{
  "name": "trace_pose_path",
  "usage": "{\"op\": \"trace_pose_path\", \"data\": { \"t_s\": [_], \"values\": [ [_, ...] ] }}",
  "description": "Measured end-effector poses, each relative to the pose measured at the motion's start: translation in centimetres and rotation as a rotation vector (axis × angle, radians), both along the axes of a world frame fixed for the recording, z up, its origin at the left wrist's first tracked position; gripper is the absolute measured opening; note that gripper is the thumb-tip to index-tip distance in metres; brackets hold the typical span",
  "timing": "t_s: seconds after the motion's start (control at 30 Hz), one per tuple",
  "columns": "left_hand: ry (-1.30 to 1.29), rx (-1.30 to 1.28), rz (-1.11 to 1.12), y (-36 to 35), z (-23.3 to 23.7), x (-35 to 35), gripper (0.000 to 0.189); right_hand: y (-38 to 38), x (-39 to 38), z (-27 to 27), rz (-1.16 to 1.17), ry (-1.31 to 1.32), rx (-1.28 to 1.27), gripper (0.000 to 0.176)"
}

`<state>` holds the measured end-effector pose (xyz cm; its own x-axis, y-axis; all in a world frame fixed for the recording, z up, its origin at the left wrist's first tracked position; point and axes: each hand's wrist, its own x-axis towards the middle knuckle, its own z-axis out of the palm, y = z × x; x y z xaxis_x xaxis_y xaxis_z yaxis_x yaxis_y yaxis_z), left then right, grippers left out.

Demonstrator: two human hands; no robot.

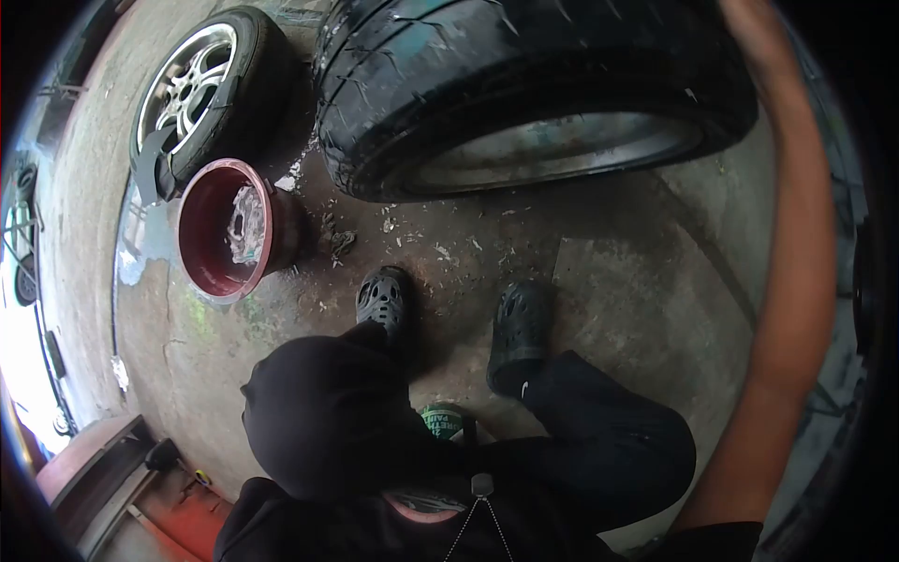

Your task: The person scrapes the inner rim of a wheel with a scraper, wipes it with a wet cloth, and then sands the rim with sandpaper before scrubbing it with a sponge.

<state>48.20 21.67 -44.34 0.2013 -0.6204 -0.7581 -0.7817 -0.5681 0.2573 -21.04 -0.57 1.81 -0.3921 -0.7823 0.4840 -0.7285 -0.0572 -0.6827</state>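
Note:
A large black tire point(524, 61) takes up the top of the view, close in front of my feet, with a silver wheel rim point(571, 150) showing on its lower side. Small scuffs and flaky bits mark its tread. My right arm stretches up along the right side, and my right hand point(755, 37) is at the tire's upper right edge. That hand is blurred and its fingers are cut off by the frame, so its grip is hidden. My left hand is out of view.
A reddish bucket point(261, 267) with a whitish rag point(247, 225) in it stands left of my feet. Behind it leans another tire with a spoked silver wheel point(192, 80). Pale scraps litter the concrete floor point(637, 300). A green can point(443, 421) is between my legs.

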Motion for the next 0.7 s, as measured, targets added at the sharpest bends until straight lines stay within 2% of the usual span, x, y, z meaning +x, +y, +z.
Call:
{"op": "trace_pose_path", "data": {
  "t_s": [0.03,0.07,0.17,0.23,0.3,0.43,0.47,0.53,0.57,0.63,0.7],
  "values": [
    [0.008,0.012,0.014,0.2,-0.6,-0.3,0.028,-0.4,-0.9,0.2,0.066,-0.095,0.000,0.040],
    [0.011,0.024,0.030,0.4,-0.9,-0.7,0.029,-0.5,-3.0,0.3,0.050,-0.161,0.007,0.045],
    [0.034,0.052,0.085,1.2,-2.1,-1.5,0.030,-2.1,-13.0,-0.1,-0.245,-0.299,0.146,0.062],
    [0.049,0.065,0.114,1.2,-2.6,-2.0,0.031,-3.0,-17.5,-1.5,-0.336,-0.312,0.278,0.076],
    [0.054,0.075,0.125,1.2,-3.0,-2.3,0.031,-3.5,-20.5,-3.8,-0.268,-0.274,0.378,0.069],
    [0.059,0.104,0.135,0.4,-3.7,-2.9,0.033,-4.7,-26.9,-9.1,0.097,-0.303,0.442,0.059],
    [0.057,0.116,0.137,0.2,-3.8,-3.1,0.033,-4.8,-25.9,-9.2,-0.024,-0.119,0.500,0.078],
    [0.050,0.134,0.135,-0.5,-3.9,-3.3,0.034,-4.6,-28.5,-9.4,-0.115,0.165,0.565,0.062],
    [0.047,0.141,0.136,-0.7,-4.0,-3.3,0.035,-5.2,-21.3,-8.1,-0.222,0.014,0.512,0.095],
    [0.044,0.154,0.124,-1.8,-4.5,-3.6,0.035,-5.1,-20.6,-8.0,-0.148,-0.036,0.469,0.087],
    [0.037,0.163,0.123,-2.5,-4.6,-3.7,0.036,-4.3,-19.4,-9.6,-0.189,-0.074,0.408,0.079]
  ]
}}
